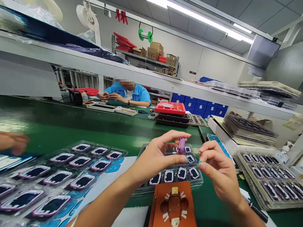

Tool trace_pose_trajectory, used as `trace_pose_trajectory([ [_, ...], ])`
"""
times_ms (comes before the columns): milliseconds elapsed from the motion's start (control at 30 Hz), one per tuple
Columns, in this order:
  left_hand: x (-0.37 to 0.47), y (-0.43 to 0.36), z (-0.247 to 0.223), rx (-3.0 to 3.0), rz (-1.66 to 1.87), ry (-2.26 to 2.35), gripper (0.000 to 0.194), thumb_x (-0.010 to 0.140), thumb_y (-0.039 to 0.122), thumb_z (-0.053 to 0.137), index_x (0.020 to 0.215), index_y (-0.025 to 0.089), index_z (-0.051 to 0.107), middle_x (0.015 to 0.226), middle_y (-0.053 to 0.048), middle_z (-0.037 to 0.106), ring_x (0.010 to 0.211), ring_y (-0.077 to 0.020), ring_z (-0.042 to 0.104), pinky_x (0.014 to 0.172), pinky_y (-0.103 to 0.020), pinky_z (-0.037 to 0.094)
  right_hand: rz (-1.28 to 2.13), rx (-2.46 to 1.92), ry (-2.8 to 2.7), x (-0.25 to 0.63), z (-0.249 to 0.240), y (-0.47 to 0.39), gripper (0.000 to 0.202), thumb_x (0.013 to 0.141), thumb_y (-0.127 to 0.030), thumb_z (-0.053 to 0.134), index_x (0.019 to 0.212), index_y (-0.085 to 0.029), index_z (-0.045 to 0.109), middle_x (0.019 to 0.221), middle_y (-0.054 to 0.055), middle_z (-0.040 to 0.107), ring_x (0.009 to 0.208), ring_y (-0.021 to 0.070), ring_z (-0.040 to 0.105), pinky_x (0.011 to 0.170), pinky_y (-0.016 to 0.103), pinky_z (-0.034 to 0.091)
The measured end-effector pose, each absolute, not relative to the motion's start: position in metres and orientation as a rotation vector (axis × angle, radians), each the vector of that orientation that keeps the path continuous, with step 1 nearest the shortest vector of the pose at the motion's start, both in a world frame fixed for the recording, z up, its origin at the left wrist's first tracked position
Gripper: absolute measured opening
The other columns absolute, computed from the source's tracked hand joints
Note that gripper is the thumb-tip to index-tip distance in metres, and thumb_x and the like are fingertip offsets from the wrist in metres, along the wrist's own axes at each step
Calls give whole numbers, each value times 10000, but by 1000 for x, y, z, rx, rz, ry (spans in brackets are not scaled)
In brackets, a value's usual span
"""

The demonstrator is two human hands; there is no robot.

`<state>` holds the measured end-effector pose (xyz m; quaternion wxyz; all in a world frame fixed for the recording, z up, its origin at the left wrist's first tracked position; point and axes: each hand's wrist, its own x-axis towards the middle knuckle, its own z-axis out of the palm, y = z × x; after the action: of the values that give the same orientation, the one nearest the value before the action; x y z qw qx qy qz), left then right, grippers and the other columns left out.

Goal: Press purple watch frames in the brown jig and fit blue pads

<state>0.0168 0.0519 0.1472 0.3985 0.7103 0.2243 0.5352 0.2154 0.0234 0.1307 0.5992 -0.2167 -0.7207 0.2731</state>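
Left hand [157, 156] pinches a small purple plastic frame part [181, 145] upright above the clear blister tray [200, 181]. Right hand [216, 170], fingers curled, grips nothing visible beside it. Step judged: part inspection; next calls for seating on the orange fixture block [174, 205].

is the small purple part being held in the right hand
No, the small purple part is pinched between the fingertips of the left hand; the right hand is beside it.

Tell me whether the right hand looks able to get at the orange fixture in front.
Probably yes: the right hand is empty beside the purple part, and nothing lies between it and the orange fixture.
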Motion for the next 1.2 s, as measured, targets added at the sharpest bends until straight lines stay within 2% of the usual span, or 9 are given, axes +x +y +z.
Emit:
trace_pose_trajectory([
  [133, 12, 56, 144, 2425, 1703, 645, 327, 830, 205, 704, 1148, 280, 685, 1043, -35, 641, 979, -177, 584, 884, -314, 480, 571, -482, -1650, 221, 132, 24, 49, 897, -267, 713, 855, -255, 689, 988, 21, 523, 918, 161, 508, 822, 255, 436],
  [233, 12, 59, 141, 2837, 2000, 611, 331, 879, 108, 611, 1160, 274, 669, 1030, -43, 663, 967, -179, 562, 913, -358, 436, 537, -473, -1632, 226, 132, 24, 67, 904, -282, 705, 855, -245, 679, 997, 27, 515, 898, 164, 514, 802, 265, 442],
  [433, 12, 61, 140, 2982, 2443, 543, 254, 889, 120, 626, 1063, 291, 697, 941, -21, 694, 892, -167, 569, 940, -413, 425, 433, -448, -1607, 232, 133, 19, 100, 921, -283, 686, 840, -229, 662, 982, 37, 482, 899, 169, 499, 790, 274, 451],
  [567, 11, 55, 143, 3009, 2613, 431, 323, 808, 55, 707, 997, 317, 710, 860, 26, 689, 851, -144, 569, 937, -394, 434, 394, -401, -1560, 233, 136, 15, 125, 923, -292, 684, 824, -221, 654, 967, 44, 457, 893, 182, 500, 777, 305, 462],
  [800, 11, 41, 148, 3013, 2712, 359, 275, 773, 105, 753, 897, 349, 722, 786, 64, 658, 797, -129, 548, 934, -377, 431, 323, -293, -1537, 238, 139, 8, 115, 950, -219, 637, 838, -197, 651, 963, 47, 417, 894, 179, 469, 804, 324, 438],
  [933, 8, 42, 149, 3005, 2678, 449, 306, 778, 69, 745, 950, 319, 709, 800, 48, 676, 807, -138, 558, 914, -378, 428, 312, -272, -1520, 241, 139, 7, 101, 948, -191, 629, 850, -194, 653, 969, 48, 410, 892, 179, 472, 798, 326, 445],
  [1067, 7, 47, 148, 2951, 2593, 560, 205, 835, 140, 727, 981, 280, 698, 857, 11, 708, 829, -150, 589, 906, -390, 425, 319, -261, -1499, 240, 140, 8, 107, 945, -183, 625, 842, -184, 654, 963, 46, 415, 881, 173, 477, 784, 325, 455],
  [1200, 1, 62, 145, 2776, 2525, 644, 215, 858, 208, 713, 1064, 258, 681, 964, -25, 722, 893, -171, 627, 907, -387, 430, 355, -273, -1391, 242, 146, 3, 131, 915, -235, 677, 794, -193, 651, 962, 37, 398, 841, 167, 465, 728, 310, 468],
])
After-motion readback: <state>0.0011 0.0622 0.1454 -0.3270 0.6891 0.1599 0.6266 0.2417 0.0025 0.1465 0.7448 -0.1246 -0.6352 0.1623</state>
